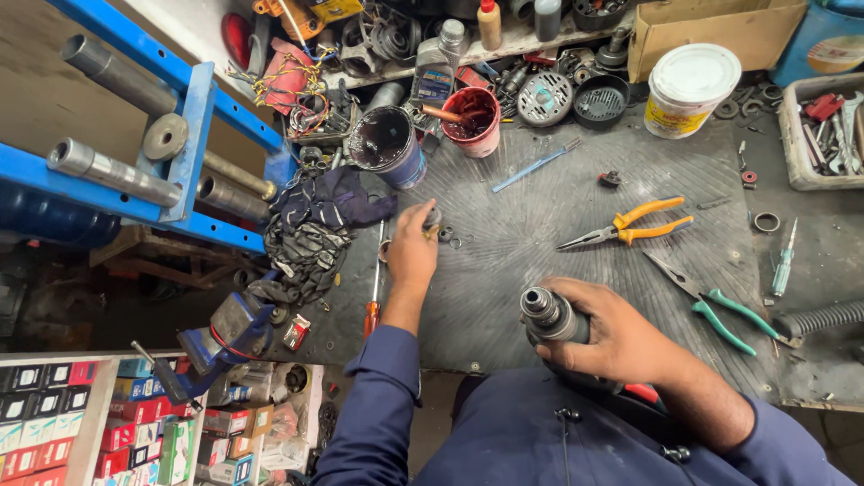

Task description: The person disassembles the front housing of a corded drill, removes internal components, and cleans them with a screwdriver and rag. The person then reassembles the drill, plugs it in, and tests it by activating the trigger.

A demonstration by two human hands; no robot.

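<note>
Orange-handled pliers (630,225), green-handled pliers (715,310)

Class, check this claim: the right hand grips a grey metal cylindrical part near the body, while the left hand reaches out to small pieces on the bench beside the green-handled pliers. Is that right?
Not quite. The left hand reaches to small pieces beside a dark rag, not the green-handled pliers, which lie far off on the right. The right hand does grip the grey metal cylindrical part. The head view shows this.

A dark workbench (540,243) bears orange pliers (630,225), green pliers (720,310) and a rag (315,225).
</note>
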